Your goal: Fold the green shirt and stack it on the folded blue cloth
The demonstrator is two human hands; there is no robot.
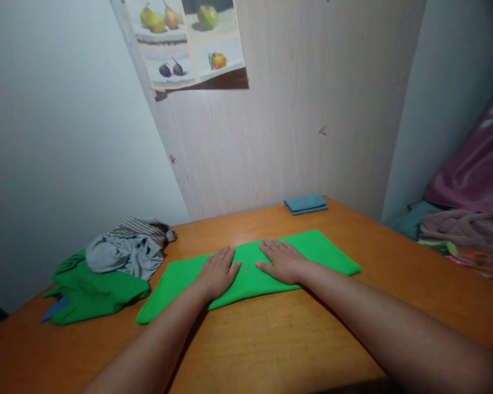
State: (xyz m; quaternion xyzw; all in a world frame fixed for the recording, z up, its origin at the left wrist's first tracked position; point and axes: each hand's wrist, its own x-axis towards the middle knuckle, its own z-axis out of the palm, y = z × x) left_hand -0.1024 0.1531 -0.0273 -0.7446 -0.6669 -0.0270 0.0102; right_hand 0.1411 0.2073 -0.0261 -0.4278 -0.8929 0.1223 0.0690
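A bright green, folded piece of fabric lies flat on the near-middle part of the orange-brown wooden table, its long axis slanting from about eight-thirty to two-thirty, with twelve toward the far wall. From its centre, the left hand rests at nine o'clock and the right hand at three, so the left is nearer the left end and the right nearer the right end. Neither hand grips anything — both lie palm down on the fabric, open, thumbs pointing toward each other, with a strip of green showing between them. The fabric reaches past both hands at either end. At nine o'clock, just beside its left end, sits a loose heap: a crumpled dark green garment, a rumpled light grey cloth and a grey striped cloth. At one o'clock, near the table's far edge, is a small folded blue-grey item, apparently cloth. Beyond stands a pale wood-grain panel, with a sheet of painted fruit at eleven o'clock. Off the table, around two to three o'clock, a shiny pink fabric hangs above piled textiles.
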